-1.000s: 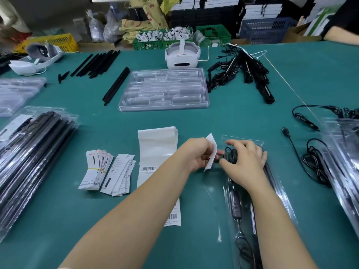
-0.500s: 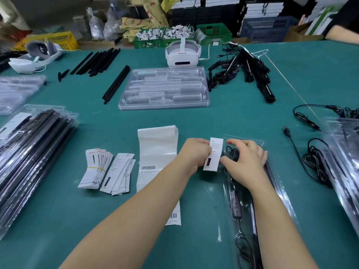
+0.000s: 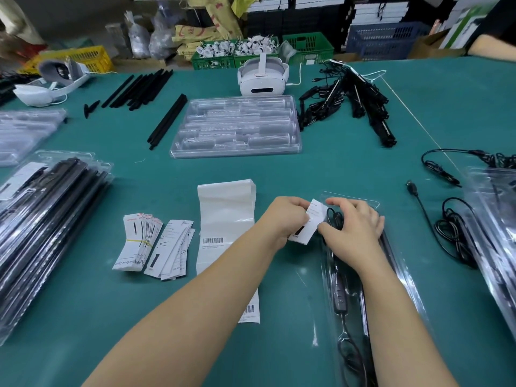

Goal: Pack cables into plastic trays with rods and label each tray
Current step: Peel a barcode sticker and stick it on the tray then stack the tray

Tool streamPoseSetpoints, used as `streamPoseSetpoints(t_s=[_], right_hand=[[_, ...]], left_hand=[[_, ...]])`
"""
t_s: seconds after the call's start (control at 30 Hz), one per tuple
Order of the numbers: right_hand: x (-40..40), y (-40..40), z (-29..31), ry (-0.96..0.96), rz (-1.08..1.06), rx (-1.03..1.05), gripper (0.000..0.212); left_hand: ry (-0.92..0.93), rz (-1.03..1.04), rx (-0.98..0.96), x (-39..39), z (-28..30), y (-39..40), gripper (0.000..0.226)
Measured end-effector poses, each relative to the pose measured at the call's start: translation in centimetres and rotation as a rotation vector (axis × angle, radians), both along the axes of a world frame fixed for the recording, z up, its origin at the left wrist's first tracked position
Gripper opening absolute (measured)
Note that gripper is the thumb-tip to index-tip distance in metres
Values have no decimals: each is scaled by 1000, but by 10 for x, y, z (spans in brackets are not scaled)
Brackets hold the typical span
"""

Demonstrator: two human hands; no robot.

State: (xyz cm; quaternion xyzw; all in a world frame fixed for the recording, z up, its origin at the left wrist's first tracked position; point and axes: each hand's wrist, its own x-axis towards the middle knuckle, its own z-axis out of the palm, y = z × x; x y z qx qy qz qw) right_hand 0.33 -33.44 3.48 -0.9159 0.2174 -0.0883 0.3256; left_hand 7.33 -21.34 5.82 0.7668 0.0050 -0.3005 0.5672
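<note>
While its print stays unreadable, both hands pinch the label over the tray.

My two arms come up from the near edge of the worktop, bare from the elbow down with no sleeve showing. My left hand and right hand wear no gloves, and I see no rings, watch or wristband on either. My fingers are bare too, and the nails that show are short and unpainted.
</note>
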Motion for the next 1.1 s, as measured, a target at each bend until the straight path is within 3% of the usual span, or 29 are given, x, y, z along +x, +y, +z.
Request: streamPoseSetpoints(t_s=[0.17, 0.53, 0.73, 0.9, 1.1], right_hand=[[0, 0, 1, -4, -7, 3, 45], [0, 0, 3, -14, -18, 37, 47], [0, 1, 4, -23, -34, 38, 45], [0, 1, 3, -17, -31, 22, 45], [0, 2, 1, -34, -31, 35, 46]], left_hand=[[87, 8, -60, 4, -3, 1, 42], [178, -56, 44, 17, 0, -5, 45], [192, -138, 107, 23, 6, -5, 40], [253, -224, 50, 29, 9, 0, 36], [199, -288, 39, 27, 14, 1, 23]])
